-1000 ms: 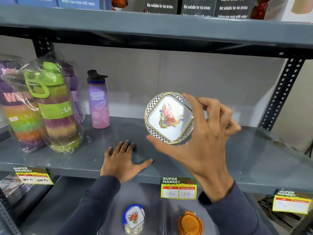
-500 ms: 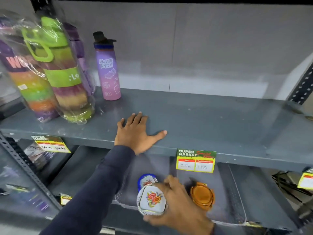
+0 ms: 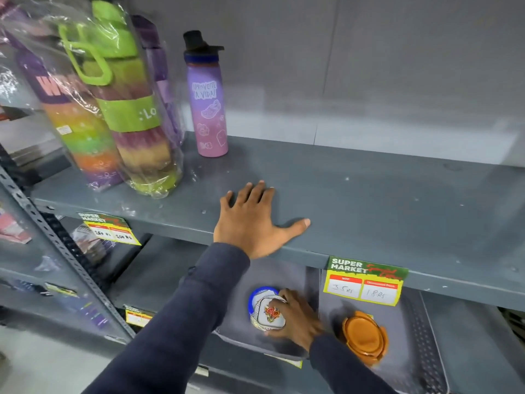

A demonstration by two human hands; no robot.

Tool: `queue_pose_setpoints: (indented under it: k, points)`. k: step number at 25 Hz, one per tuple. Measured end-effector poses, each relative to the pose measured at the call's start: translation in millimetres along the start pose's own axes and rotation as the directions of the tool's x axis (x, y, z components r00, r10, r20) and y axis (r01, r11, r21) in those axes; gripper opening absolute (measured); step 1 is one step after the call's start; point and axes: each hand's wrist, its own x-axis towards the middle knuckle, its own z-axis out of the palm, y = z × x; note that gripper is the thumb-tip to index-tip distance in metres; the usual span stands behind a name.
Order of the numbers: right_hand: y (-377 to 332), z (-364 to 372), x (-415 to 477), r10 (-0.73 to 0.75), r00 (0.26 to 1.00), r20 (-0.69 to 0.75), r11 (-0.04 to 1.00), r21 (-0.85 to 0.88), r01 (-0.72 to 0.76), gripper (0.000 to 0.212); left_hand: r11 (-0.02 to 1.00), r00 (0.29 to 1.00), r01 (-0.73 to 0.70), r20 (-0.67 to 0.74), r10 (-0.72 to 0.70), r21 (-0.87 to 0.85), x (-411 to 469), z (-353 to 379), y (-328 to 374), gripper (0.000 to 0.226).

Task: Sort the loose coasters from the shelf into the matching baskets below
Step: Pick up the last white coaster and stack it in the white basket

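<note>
My right hand (image 3: pixel 295 319) grips a white round coaster (image 3: pixel 268 315) with a colourful picture, low inside the left grey basket (image 3: pixel 241 339) under the shelf. The coaster sits over a blue-rimmed coaster (image 3: pixel 255 294) in that basket; whether they touch is unclear. A stack of orange coasters (image 3: pixel 363 335) lies in the neighbouring basket (image 3: pixel 429 345) to the right. My left hand (image 3: pixel 255 220) rests flat, fingers spread, on the front edge of the grey shelf (image 3: pixel 383 200), holding nothing.
A purple water bottle (image 3: pixel 207 100) stands at the shelf's back left, beside wrapped rainbow-coloured bottles (image 3: pixel 125 115). A price tag (image 3: pixel 365 282) hangs on the shelf lip above the baskets. A metal upright (image 3: pixel 56 245) runs down the left.
My right hand carried the white coaster from above the shelf down under it into the left basket. The view tilted downward. My left hand stayed on the shelf.
</note>
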Motion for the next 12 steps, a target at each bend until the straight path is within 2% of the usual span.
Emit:
queue_pose_setpoints:
  k: [4,10,12]
  points:
    - [5,7,12,-0.075,0.997,0.012,0.996,-0.052,0.075,0.085,1.0,1.0,0.002,-0.004,-0.002,0.013,1,0,0,0.112]
    - [12,-3,33,-0.206,0.961,0.183,0.978,-0.006,0.211,0.115,1.0,1.0,0.004,-0.007,-0.004,0.016,1,1,-1,0.117]
    - [8,-10,42,-0.222,0.952,0.212,0.971,-0.046,0.237,0.124,1.0,1.0,0.003,-0.008,-0.003,0.021,1,1,-1,0.117]
